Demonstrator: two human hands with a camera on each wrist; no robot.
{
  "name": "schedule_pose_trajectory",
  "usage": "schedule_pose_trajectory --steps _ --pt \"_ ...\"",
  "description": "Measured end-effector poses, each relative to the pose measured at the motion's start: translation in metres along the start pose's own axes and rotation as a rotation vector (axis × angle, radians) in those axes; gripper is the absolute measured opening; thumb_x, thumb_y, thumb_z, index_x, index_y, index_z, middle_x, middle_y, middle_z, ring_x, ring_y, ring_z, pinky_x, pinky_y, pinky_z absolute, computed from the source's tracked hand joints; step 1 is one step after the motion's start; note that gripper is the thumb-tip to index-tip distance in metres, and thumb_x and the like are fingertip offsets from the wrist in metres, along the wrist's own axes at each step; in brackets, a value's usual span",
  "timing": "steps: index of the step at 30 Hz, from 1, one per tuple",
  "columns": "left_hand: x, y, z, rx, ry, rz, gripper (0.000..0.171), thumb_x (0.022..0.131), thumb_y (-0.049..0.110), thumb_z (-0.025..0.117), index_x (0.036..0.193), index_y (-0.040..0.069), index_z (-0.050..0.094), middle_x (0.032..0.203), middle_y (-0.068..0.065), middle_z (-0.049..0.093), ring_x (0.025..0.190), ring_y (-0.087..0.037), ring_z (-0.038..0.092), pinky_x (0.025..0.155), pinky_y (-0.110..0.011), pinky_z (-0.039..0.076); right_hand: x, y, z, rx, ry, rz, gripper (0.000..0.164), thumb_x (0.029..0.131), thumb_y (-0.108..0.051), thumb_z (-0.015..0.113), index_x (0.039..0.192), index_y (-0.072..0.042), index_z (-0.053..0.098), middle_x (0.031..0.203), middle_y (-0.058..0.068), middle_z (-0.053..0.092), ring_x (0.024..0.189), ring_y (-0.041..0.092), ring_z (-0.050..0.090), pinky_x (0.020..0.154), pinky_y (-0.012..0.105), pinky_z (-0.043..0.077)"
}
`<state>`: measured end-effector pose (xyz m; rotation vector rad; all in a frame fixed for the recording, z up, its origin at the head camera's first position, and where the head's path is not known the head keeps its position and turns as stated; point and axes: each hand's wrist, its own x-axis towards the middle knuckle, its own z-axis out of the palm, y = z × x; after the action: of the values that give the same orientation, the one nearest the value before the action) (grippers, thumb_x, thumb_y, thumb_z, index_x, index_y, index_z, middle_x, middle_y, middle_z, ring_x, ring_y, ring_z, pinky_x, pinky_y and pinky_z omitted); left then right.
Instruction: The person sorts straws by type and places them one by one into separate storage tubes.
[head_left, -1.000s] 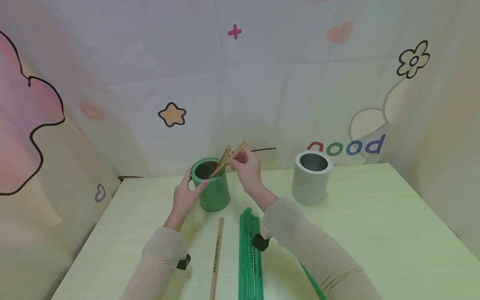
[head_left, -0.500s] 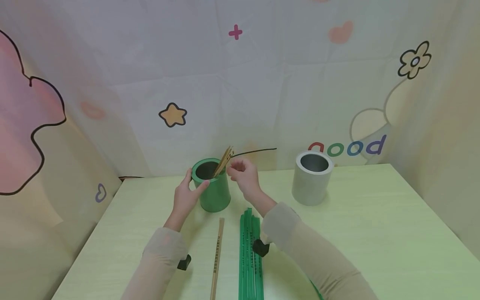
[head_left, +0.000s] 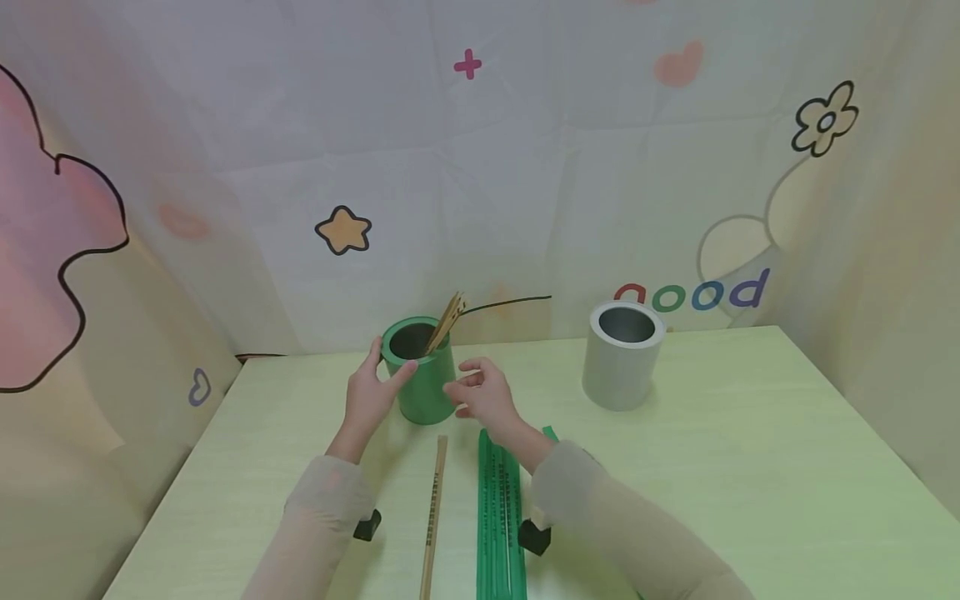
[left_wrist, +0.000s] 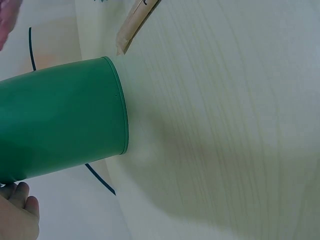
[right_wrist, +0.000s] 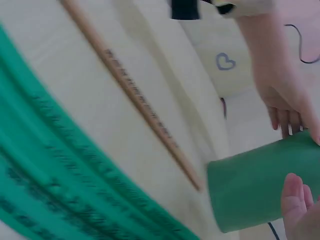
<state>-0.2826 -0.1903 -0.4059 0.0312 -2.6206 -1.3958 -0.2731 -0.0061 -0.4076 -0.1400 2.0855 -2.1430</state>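
At a pale wood-grain table (head_left: 750, 433), a person's left hand (head_left: 370, 396) grips a green cylindrical can (head_left: 427, 392), thumb at the front of its rim and fingers round its left side. The can stands upright near the back edge, left of that edge's middle. Several slim brown paper-wrapped sticks (head_left: 447, 323) lean inside against its right rim. In front, a single long brown paper-wrapped stick (head_left: 432, 508) (dark lettering runs along it) points toward the near edge. The right hand (head_left: 486, 396), fingers loosely bent and holding nothing, hovers just beside the can; whether they touch is unclear. Below it, long green printed sticks (head_left: 497, 517) lie side by side, also pointing toward the near edge. Farther right, a pale grey cylindrical can (head_left: 621, 371) stands upright near the back edge.
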Motion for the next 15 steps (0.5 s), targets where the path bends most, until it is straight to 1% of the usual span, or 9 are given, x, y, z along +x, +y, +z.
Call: schedule_pose_trajectory --steps 2,4,11,15 --pt "0.000 0.000 0.000 0.000 -0.001 0.001 0.092 0.075 0.062 0.052 0.143 0.014 0.011 0.146 -0.008 0.023 0.134 -0.025 0.020 0.106 -0.046 0.023 -0.005 0.009 0.001 -0.033 -0.034 0.025 0.046 0.081 -0.012 0.063 0.119 0.000 0.041 0.087 0.008 0.055 0.071 0.022 0.060 0.057 0.027 0.053" --pt "0.000 0.000 0.000 0.003 -0.001 0.001 0.092 0.075 0.062 0.053 0.143 0.014 0.011 0.145 -0.009 0.024 0.134 -0.025 0.021 0.106 -0.046 0.023 -0.010 0.017 0.002 -0.063 -0.057 0.051 0.049 0.080 -0.013 0.064 0.121 -0.002 0.040 0.089 0.009 0.055 0.070 0.021 0.060 0.056 0.027 0.053" --pt "0.000 -0.001 0.001 0.013 0.012 -0.009 0.091 0.076 0.061 0.053 0.143 0.014 0.012 0.146 -0.007 0.023 0.134 -0.025 0.021 0.107 -0.045 0.023 -0.030 0.034 0.008 -0.152 -0.105 0.094 0.056 0.078 -0.017 0.066 0.123 -0.001 0.037 0.085 0.010 0.056 0.069 0.027 0.060 0.053 0.030 0.052" --pt "0.002 -0.002 0.001 0.013 0.008 -0.007 0.092 0.075 0.062 0.052 0.143 0.015 0.012 0.146 -0.007 0.023 0.134 -0.024 0.020 0.107 -0.044 0.023 -0.036 0.043 0.011 -0.203 -0.129 0.117 0.057 0.077 -0.018 0.068 0.122 -0.001 0.037 0.083 0.010 0.056 0.061 0.024 0.059 0.051 0.031 0.052"
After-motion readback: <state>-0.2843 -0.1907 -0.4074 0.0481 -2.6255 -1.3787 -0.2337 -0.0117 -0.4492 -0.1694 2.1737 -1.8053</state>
